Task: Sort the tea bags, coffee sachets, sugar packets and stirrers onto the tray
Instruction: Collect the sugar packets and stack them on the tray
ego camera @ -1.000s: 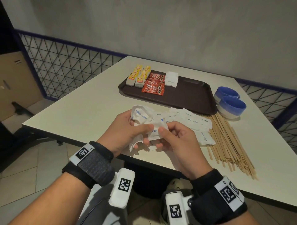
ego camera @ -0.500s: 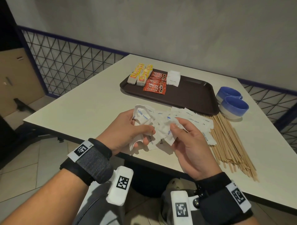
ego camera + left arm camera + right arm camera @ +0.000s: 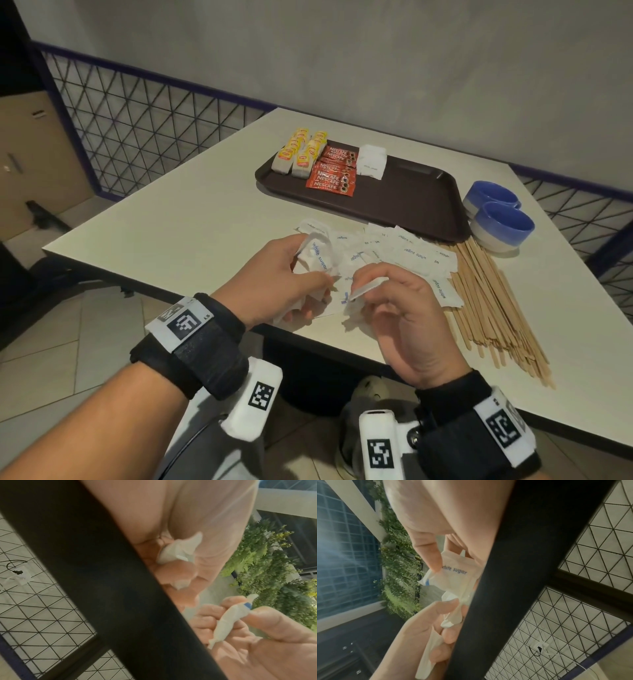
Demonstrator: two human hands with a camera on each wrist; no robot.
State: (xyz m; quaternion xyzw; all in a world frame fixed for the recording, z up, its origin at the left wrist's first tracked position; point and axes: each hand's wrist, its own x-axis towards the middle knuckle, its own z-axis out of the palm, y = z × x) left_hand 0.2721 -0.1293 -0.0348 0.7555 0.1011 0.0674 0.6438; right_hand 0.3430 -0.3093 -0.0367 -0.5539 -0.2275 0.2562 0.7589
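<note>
You risked spilling packets at the table's (image 3: 171, 219) edge: your left hand (image 3: 274, 274) clutched a loose bunch of sugar packets (image 3: 317, 257) while your right hand (image 3: 394, 308) merely pinched one packet (image 3: 368, 289).

tray (image 3: 411, 202): dark brown, far side of table | tea bags (image 3: 298, 154): yellow-tagged, two rows at tray's left end | coffee sachets (image 3: 334, 173): red, overlapped beside them | sugar packets (image 3: 407, 255): white, scattered before tray, small stack (image 3: 371, 161) on tray | stirrers (image 3: 496, 305): wooden, heaped right of packets
</note>
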